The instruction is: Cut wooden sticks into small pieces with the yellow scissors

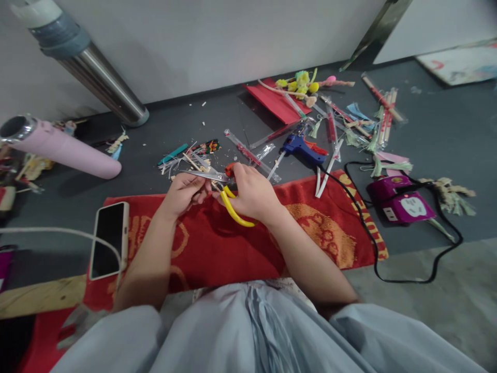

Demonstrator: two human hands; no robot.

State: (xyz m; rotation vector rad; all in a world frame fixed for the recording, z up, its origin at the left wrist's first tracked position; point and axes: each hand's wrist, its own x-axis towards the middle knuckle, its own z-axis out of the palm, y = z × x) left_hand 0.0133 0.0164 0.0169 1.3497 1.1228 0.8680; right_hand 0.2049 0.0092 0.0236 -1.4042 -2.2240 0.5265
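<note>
Crowding both grips, right hand (pixel 252 194) clutching scissors (pixel 223 189), left hand (pixel 186 191) pinching straw (pixel 213 182): glue gun (pixel 303 149), phone (pixel 109 239).

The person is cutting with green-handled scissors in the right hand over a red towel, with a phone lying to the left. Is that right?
Not quite: the head view shows the metal scissors in the right hand have yellow handles, not green. The red patterned towel and white-cased phone are as you say.

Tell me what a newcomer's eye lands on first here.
First, the two hands at the centre over the red towel: the right hand grips yellow-handled scissors, and the left hand holds a thin strip at the blades. Behind them, craft scraps litter the dark floor around a blue glue gun. A smartphone lies at the towel's left edge, and a purple power strip sits on the right.
</note>
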